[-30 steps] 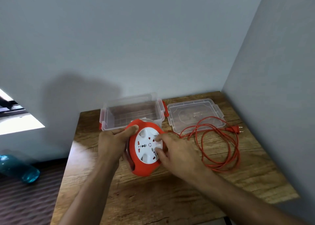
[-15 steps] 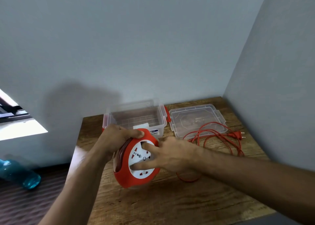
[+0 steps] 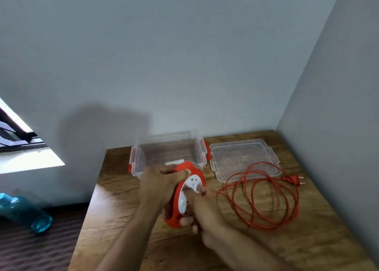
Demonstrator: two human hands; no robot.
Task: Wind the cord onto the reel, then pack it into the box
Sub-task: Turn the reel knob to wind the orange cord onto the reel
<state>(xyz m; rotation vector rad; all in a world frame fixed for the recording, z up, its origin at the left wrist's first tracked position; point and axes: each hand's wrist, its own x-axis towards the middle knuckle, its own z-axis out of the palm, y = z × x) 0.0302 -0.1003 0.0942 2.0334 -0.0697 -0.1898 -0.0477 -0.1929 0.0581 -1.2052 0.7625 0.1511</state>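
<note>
Red reel (image 3: 185, 190) seemingly between both hands

reel (image 3: 180, 190): red-orange casing, white socket face with small red marks. cord (image 3: 264, 196): the same red-orange along its full visible length; plug (image 3: 292, 179) red-orange as well. box (image 3: 141, 160): clear, colourless plastic with red side clasps and a white label on the front wall. lid (image 3: 244, 157): clear, colourless. table (image 3: 123, 199): brown wood-grain pattern with darker streaks. walls (image 3: 184, 55): plain pale grey-blue. bottle (image 3: 24, 211): translucent turquoise. floor (image 3: 37, 248): dark brown, faintly ribbed.
</note>
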